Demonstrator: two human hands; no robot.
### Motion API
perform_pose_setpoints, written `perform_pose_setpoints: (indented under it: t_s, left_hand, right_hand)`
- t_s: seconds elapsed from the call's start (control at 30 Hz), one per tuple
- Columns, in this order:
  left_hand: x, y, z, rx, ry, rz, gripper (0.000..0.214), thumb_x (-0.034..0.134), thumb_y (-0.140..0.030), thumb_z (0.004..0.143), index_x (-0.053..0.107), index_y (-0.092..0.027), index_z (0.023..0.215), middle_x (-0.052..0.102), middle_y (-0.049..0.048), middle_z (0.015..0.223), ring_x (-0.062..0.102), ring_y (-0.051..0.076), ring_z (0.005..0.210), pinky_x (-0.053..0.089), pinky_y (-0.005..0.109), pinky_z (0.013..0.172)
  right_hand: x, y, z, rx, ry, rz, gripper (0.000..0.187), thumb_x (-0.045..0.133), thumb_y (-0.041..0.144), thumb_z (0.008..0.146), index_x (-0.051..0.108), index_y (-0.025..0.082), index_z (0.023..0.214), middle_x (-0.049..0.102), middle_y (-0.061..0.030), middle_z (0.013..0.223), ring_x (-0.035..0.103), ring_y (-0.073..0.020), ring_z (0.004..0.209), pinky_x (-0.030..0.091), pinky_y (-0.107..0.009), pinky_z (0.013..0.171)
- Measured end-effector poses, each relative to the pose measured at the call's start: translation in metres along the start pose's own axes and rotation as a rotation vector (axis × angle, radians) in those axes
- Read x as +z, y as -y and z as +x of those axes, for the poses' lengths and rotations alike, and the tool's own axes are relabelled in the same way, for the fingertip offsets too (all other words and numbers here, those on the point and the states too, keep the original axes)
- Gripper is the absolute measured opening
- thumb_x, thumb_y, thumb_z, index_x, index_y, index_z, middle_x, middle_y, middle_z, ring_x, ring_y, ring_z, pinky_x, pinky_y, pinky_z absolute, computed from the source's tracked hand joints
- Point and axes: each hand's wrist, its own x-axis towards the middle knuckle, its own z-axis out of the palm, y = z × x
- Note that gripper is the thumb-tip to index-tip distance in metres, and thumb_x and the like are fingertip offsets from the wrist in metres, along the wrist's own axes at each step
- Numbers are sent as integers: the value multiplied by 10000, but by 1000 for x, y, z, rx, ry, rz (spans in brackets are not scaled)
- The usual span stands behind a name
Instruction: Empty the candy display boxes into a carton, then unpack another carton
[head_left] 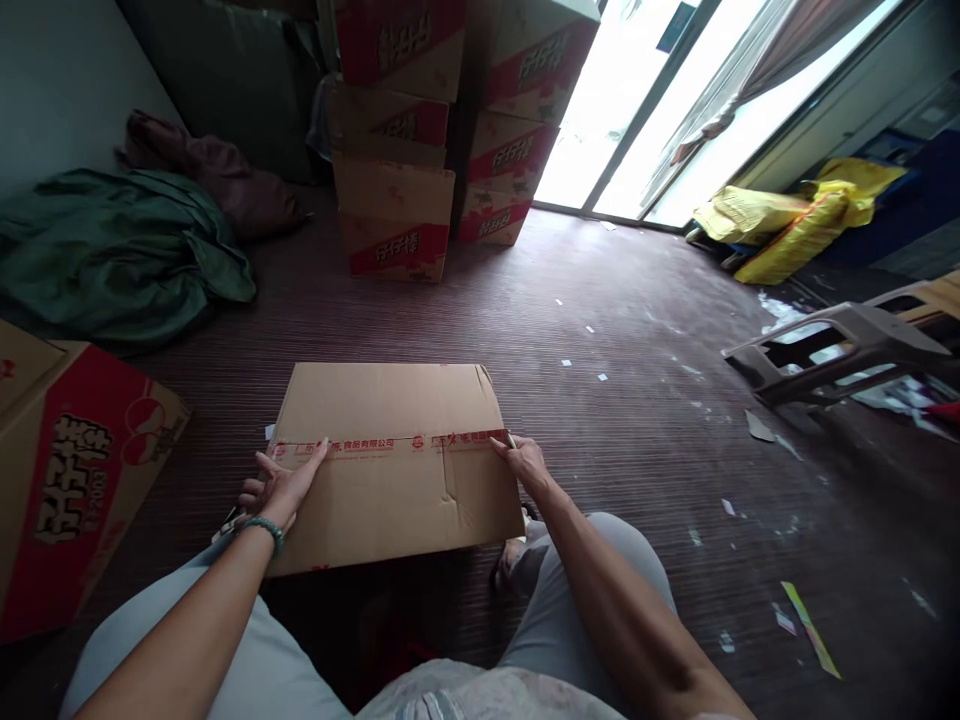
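A brown cardboard box (390, 410) stands on the dark floor between my knees, its top flaps closed and a strip of red-printed tape (375, 446) running across the seam. My left hand (281, 485) lies on the box's left edge, fingers stretched out, one fingertip pressing the left end of the tape. My right hand (523, 462) is at the box's right edge, fingers pinched at the tape's right end on something thin that I cannot make out.
A red-and-brown carton (67, 470) sits at my left. Stacked cartons (442, 130) stand at the back. Green cloth (112, 250) lies far left, an overturned plastic stool (840, 350) at right, yellow sacks (795, 215) by the window. Paper scraps litter the floor.
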Motion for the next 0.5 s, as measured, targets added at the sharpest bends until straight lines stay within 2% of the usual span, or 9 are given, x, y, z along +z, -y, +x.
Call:
perform_pose_setpoints:
  t_s: [0.07, 0.13, 0.17, 0.23, 0.3, 0.4, 0.5]
  left_hand:
    - [-3, -8, -10, 87, -159, -8, 1258, 424, -910, 590, 86, -179, 1555, 252, 283, 1505, 279, 494, 1340, 256, 695, 1017]
    - [-3, -16, -22, 361, -305, 30, 1053, 434, -796, 726, 193, -176, 1542, 255, 236, 1535, 261, 446, 1359, 244, 635, 1063]
    - [-1, -20, -28, 533, -308, 53, 924, 450, -715, 783, 295, -170, 1512, 303, 217, 1524, 254, 423, 1364, 229, 606, 1086]
    - [8, -27, -40, 833, -154, 81, 655, 471, -556, 855, 531, -148, 1363, 485, 199, 1404, 292, 388, 1339, 218, 555, 1111]
    - [23, -39, -53, 1005, 57, 81, 479, 480, -458, 882, 656, -134, 1187, 616, 183, 1238, 388, 350, 1260, 259, 502, 1106]
    - [50, -67, -80, 1163, 264, 87, 415, 505, -445, 894, 661, -161, 1154, 651, 133, 1199, 489, 273, 1153, 356, 408, 1048]
    - [74, -104, -106, 1289, 479, 114, 399, 536, -491, 881, 671, -201, 1119, 671, 91, 1153, 537, 225, 1084, 410, 350, 980]
  right_hand:
    - [0, 1, -11, -38, -19, 13, 393, 599, 536, 783, 764, 205, 919, 737, -21, 841, 647, -238, 907, 453, -250, 677]
    - [0, -2, -24, -79, -53, 5, 385, 590, 525, 788, 766, 196, 885, 729, -22, 809, 644, -231, 866, 434, -250, 666]
    - [0, -4, -29, -99, -71, -2, 377, 587, 516, 790, 768, 196, 873, 729, -22, 805, 643, -228, 848, 425, -252, 662]
    - [0, -10, -38, -128, -85, -11, 351, 587, 490, 791, 774, 201, 859, 733, -28, 815, 640, -227, 831, 415, -258, 666]
    - [0, -15, -41, -143, -61, 20, 332, 594, 476, 786, 777, 207, 854, 737, -37, 829, 638, -235, 846, 423, -265, 684]
    - [-1, -23, -37, -139, 28, 144, 363, 590, 508, 787, 771, 200, 850, 736, -52, 840, 635, -251, 875, 446, -273, 696]
    - [2, -28, -31, -120, 93, 252, 402, 587, 541, 784, 761, 187, 863, 729, -50, 846, 633, -245, 859, 455, -270, 682]
